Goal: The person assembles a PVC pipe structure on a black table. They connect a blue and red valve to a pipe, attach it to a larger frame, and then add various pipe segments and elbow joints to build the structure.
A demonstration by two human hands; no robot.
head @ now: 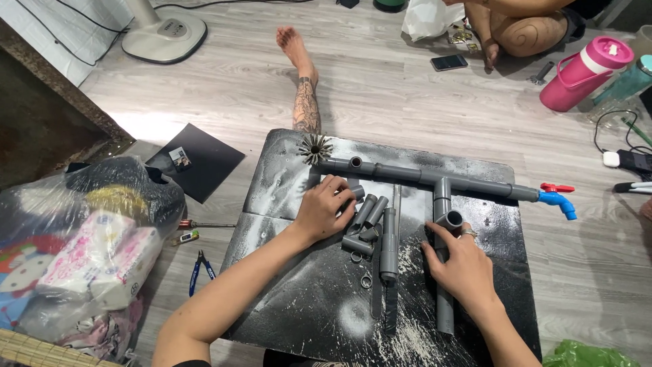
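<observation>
My left fingers (pixel 337 187) curl over a short pipe piece (pixel 356 193) in the loose pile (pixel 367 224); my right fingers (pixel 445 234) close around an elbow (pixel 450 219) on the upright pipe (pixel 443 272). These grey pieces look light, stiff and slick with dust, best gripped mid-barrel. They lie on a dusty black board (pixel 299 306) on a wood floor (pixel 394 95), with a pink bottle (pixel 584 71) nearby.

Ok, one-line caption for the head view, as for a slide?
Left hand on loose grey pipe pieces, right hand on a grey pipe assembly with a blue tap, over a dusty black board.
</observation>
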